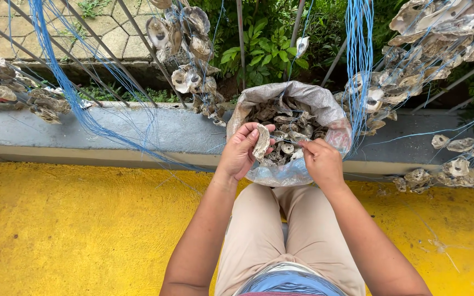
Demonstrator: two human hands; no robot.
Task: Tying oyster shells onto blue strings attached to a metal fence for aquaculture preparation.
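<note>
Yellow floor; left hand (241,154) gripping oyster shell (261,142), right hand (320,160) pinching something unclear.

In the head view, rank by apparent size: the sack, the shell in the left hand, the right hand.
1. Sack, clearly largest.
2. Right hand.
3. Shell in the left hand, smallest, though partly covered by fingers.

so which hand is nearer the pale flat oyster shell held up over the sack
Left. The left hand grips the pale flat oyster shell in its fingers, above the grey woven sack of shells. The right hand is beside it, apart from the shell, pinching something thin.
</note>
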